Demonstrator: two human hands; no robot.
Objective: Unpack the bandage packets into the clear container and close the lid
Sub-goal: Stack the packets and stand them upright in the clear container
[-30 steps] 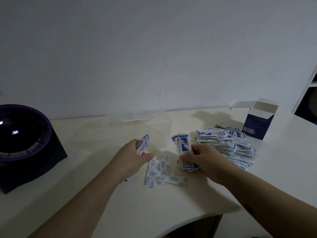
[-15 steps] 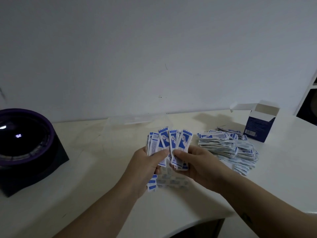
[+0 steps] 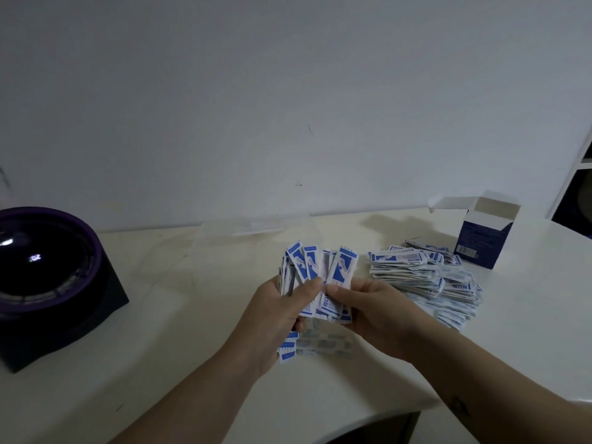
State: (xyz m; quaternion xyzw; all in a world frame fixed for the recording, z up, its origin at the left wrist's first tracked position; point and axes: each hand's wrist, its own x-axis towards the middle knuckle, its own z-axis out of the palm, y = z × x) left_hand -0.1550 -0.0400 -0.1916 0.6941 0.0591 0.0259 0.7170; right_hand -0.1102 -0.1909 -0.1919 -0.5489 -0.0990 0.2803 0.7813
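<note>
We've got the packet bundle (image 3: 317, 280) pinched between left hand (image 3: 275, 318) and right hand (image 3: 374, 310), raised above the table (image 3: 179, 331), long axes upright, in front of the clear container (image 3: 256, 235).

We are looking at a plain pale wall (image 3: 288, 100) filling the far side of the room, marked by a few small dark specks. A cream table (image 3: 153, 363) with a rounded near-right edge is running up against it. Dim, cool light is falling over everything. At the far right, a white shelf unit (image 3: 576, 174) with dark openings is standing beside the table.
</note>
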